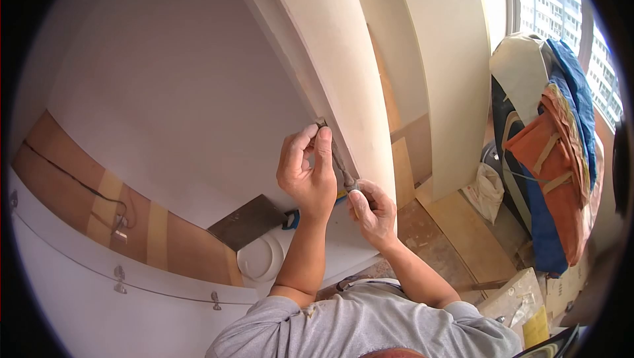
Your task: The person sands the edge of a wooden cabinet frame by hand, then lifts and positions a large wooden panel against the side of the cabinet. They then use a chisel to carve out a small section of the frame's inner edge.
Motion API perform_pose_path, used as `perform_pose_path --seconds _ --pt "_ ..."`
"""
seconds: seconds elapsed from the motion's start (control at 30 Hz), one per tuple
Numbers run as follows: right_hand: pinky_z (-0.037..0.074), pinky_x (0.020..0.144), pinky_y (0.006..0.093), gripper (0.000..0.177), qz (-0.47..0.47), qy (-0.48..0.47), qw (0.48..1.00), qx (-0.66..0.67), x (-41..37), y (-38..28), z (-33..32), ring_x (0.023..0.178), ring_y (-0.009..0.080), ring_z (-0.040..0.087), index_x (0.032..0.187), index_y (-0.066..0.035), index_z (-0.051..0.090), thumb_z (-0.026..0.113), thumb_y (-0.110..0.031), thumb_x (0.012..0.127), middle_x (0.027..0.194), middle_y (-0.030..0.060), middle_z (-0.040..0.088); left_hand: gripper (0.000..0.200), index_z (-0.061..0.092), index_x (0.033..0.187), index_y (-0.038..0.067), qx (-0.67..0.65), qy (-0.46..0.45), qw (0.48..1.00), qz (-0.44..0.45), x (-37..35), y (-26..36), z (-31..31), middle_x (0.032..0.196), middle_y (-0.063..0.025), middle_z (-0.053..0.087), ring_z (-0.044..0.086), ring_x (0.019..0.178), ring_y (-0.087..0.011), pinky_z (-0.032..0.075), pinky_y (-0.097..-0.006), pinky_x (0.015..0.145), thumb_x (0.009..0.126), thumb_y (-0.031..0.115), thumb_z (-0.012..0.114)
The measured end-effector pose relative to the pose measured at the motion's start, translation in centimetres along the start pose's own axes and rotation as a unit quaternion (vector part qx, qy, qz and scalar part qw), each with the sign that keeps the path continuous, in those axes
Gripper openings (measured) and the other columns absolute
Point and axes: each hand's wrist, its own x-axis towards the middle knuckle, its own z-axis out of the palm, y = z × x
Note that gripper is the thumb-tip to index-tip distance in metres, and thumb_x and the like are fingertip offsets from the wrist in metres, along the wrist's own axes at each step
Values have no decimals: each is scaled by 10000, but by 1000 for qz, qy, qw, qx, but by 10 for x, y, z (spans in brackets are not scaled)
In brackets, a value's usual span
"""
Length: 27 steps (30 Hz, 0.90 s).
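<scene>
A slim, dirty hand tool (339, 162) with a dark shaft spans the space between my two hands, close to the edge of a pale upright panel (337, 48). My right hand (375, 216) is closed round its lower end. My left hand (308, 172) has its thumb and fingers pinched on the small squarish tip at the upper end. Whitish dust marks the fingers of both hands. Whether the tool is a scraper or a chisel I cannot make out.
Below my left forearm are a dark flat rectangular board (249, 223) with a blue-edged tool beside it and a white round lid (260, 257). Boards lean at right. Orange and blue sheeting (551, 150) hangs by the window, near a white sack (485, 192).
</scene>
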Motion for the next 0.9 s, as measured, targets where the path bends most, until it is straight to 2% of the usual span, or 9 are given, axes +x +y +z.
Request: perform_pose_path --seconds 0.13,0.2,0.37,0.43,0.53,0.6,0.73,0.8,0.9 --pt "473 591 231 272 15 18 999 33 2 5 5 671 66 588 1269 31 684 737 -164 1087 821 12 667 110 753 1062 -22 3 0 1000 7 2 -1 1 905 -71 725 656 743 -132 541 -277 641 1011 62 802" --pt "470 592 235 268 -2 16 1000 26 5 2 7 672 66 586 1271 30 684 732 -160 1089 820 9 662 130 762 1090 -81 6 -6 1000 2 4 1 0 1033 -79 732 684 853 -112 576 -262 701 1015 22 790" --pt "455 588 242 256 -21 24 999 9 11 -7 12 669 65 571 1271 28 684 722 -151 1093 819 3 647 132 760 1091 -80 -6 -5 1000 -10 15 6 1 1029 -70 731 675 843 -107 568 -259 695 1021 28 786" --pt "455 558 252 258 -60 11 998 -18 12 -2 10 639 88 582 1302 42 669 678 -137 1116 824 37 675 132 760 1091 -79 -11 -5 1000 -12 14 6 1 1024 -66 729 671 837 -104 565 -259 691 1022 31 786" --pt "453 561 249 254 -51 11 998 -24 4 5 3 646 84 585 1290 39 681 684 -144 1113 823 38 678 135 757 1094 -78 2 -16 1000 -8 5 5 -3 1016 -61 725 666 827 -106 560 -261 686 1023 33 785" --pt "453 562 248 254 -37 9 999 -22 -3 9 -4 646 83 586 1290 34 681 691 -145 1110 816 35 677 134 752 1110 -19 28 -26 999 10 -3 -3 -4 914 -68 714 655 754 -129 546 -279 637 1014 62 798" --pt "459 566 245 249 -34 18 998 -44 -2 -1 -6 637 79 586 1283 26 684 707 -142 1100 787 23 669 149 749 1135 -27 6 -15 1000 16 -6 -4 1 940 -73 710 656 767 -128 546 -276 635 1015 51 793" --pt "444 570 235 255 -36 28 998 -53 1 -8 -3 637 62 564 1270 33 697 726 -141 1087 770 8 652 142 761 1117 -73 -11 -2 1000 0 -2 2 3 1034 -65 715 673 826 -112 555 -266 666 1020 28 784" --pt "427 575 227 260 -41 34 996 -71 4 -11 -3 641 44 536 1253 43 713 747 -140 1072 748 -12 630 144 762 1124 -74 -29 -3 1000 -6 1 2 4 1024 -64 715 670 808 -114 552 -267 653 1019 23 783"
